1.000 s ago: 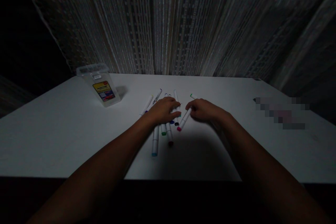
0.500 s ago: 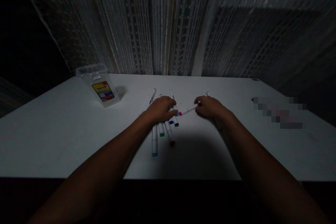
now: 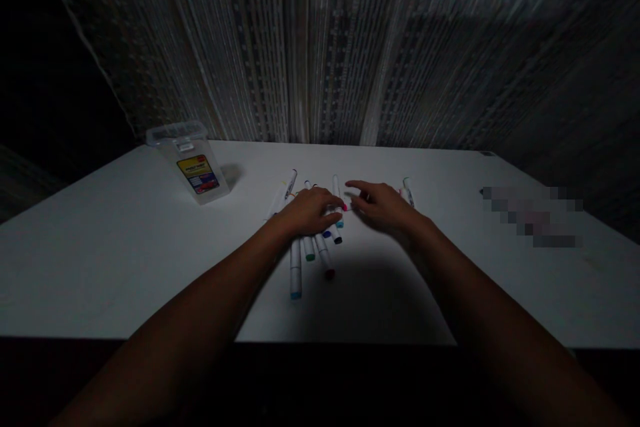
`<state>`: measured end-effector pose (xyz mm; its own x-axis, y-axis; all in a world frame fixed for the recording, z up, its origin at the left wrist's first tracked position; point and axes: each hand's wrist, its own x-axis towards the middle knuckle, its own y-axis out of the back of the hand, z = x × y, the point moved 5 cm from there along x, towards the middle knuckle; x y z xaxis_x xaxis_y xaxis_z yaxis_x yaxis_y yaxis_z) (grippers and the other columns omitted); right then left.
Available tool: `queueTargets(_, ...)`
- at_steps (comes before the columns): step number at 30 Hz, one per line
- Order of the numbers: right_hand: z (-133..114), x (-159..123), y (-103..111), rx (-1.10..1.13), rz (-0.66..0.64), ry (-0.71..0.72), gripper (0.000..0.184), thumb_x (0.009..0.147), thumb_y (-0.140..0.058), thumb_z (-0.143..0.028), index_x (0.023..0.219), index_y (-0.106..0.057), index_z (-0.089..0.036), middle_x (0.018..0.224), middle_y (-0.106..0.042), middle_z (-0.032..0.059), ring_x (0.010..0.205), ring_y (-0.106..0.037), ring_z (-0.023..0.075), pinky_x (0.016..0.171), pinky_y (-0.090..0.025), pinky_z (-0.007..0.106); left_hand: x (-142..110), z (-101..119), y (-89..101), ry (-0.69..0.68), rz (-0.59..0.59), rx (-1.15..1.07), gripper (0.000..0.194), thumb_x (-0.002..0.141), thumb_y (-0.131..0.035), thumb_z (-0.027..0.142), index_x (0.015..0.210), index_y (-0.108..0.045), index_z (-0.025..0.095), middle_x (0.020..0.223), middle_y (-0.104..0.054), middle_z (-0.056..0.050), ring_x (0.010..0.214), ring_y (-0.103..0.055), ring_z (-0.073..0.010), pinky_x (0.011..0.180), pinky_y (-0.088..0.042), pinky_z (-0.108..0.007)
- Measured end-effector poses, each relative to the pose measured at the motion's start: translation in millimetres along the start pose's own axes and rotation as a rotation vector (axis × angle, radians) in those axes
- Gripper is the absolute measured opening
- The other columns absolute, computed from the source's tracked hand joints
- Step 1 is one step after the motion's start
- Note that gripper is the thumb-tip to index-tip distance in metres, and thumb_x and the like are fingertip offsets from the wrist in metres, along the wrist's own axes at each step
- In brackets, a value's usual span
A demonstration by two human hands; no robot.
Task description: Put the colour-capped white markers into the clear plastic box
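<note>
My left hand (image 3: 314,211) lies palm down over a loose pile of white markers, thumb and index finger apart. Below it, a marker with a light blue end (image 3: 295,270), one with a green end (image 3: 309,248) and one with a dark red end (image 3: 325,255) stick out. My right hand (image 3: 379,205) hovers just right of the pile, its index finger stretched out and thumb apart. A pink marker end (image 3: 345,207) shows by its fingertips; that marker's body is mostly hidden. Beyond the right wrist lies a marker with a green end (image 3: 408,191), partly covered.
A clear plastic box (image 3: 213,177) with a colourful label and a lid stands at the left back of the white table (image 3: 125,260). On the right lies a blurred-out item (image 3: 535,217). A string curtain (image 3: 310,47) hangs behind the table.
My right hand has moved left toward the pile and its fingers have spread. The pink-ended marker has shifted slightly up. My left hand has barely moved.
</note>
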<state>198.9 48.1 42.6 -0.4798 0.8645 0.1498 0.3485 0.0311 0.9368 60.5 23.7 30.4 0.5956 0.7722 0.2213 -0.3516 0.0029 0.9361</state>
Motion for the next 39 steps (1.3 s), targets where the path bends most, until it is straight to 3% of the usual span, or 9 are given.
queueTargets(3,-16,0,-7,0.057,-0.075,0.158,0.036,0.088,-0.043,-0.031,0.121,-0.054,-0.022,0.099,-0.066,0.0050,0.085,-0.058,0.0152,0.076,-0.040,0.025,0,2,0.1,-0.033,-0.001,-0.043,0.032,0.083,-0.048,0.030,0.112,-0.059,0.023,0.103,-0.064,-0.007,0.098,-0.056,-0.0213,0.087,-0.042,-0.037)
queueTargets(6,-18,0,-11,0.011,-0.120,0.178,0.031,0.089,-0.039,-0.031,0.109,-0.061,-0.023,0.099,-0.066,0.0041,0.087,-0.057,0.0150,0.074,-0.038,0.023,0,4,1.1,-0.023,0.004,-0.113,0.030,0.082,-0.049,0.029,0.107,-0.061,0.019,0.095,-0.066,-0.007,0.088,-0.060,-0.0198,0.081,-0.045,-0.034)
queueTargets(13,-5,0,-8,-0.205,-0.021,-0.061,0.039,0.080,-0.049,-0.047,0.100,-0.059,-0.016,0.094,-0.063,0.0097,0.081,-0.056,0.0184,0.067,-0.037,0.025,1,-1,3.1,0.021,0.082,-0.139,0.025,0.078,-0.051,0.021,0.099,-0.061,0.011,0.097,-0.064,-0.011,0.090,-0.058,-0.0207,0.082,-0.045,-0.034)
queueTargets(19,1,-2,-9,-0.345,-0.064,-0.238,0.039,0.074,-0.052,-0.049,0.093,-0.062,-0.016,0.096,-0.062,0.0126,0.086,-0.058,0.0235,0.070,-0.041,0.031,1,-12,-0.2,0.077,0.090,-0.075,0.030,0.075,-0.050,0.018,0.104,-0.059,0.014,0.112,-0.057,-0.011,0.105,-0.052,-0.0229,0.092,-0.042,-0.037)
queueTargets(27,0,-2,1,-0.357,-0.015,-0.278,0.036,0.076,-0.050,-0.040,0.092,-0.066,-0.013,0.091,-0.065,0.0159,0.086,-0.060,0.0265,0.069,-0.043,0.033,-1,-17,1.6,0.187,0.100,-0.007,0.035,0.078,-0.053,0.034,0.107,-0.058,0.016,0.106,-0.055,-0.012,0.101,-0.052,-0.0256,0.088,-0.043,-0.042)
queueTargets(33,32,-3,18,-0.326,0.067,-0.497,0.039,0.075,-0.048,-0.045,0.088,-0.068,-0.014,0.088,-0.066,0.0145,0.085,-0.061,0.0248,0.066,-0.043,0.031,-1,-19,1.1,0.163,0.083,0.038,0.034,0.079,-0.052,0.036,0.104,-0.060,0.015,0.091,-0.061,-0.010,0.093,-0.054,-0.0250,0.083,-0.044,-0.040)
queueTargets(39,61,-5,18,-0.337,0.014,-0.621,0.045,0.069,-0.053,-0.047,0.095,-0.066,-0.013,0.093,-0.065,0.0164,0.091,-0.060,0.0278,0.069,-0.045,0.034,-1,-18,-0.1,0.114,0.072,0.036,0.030,0.080,-0.048,0.030,0.102,-0.062,0.015,0.088,-0.065,-0.010,0.088,-0.056,-0.0242,0.081,-0.044,-0.040)
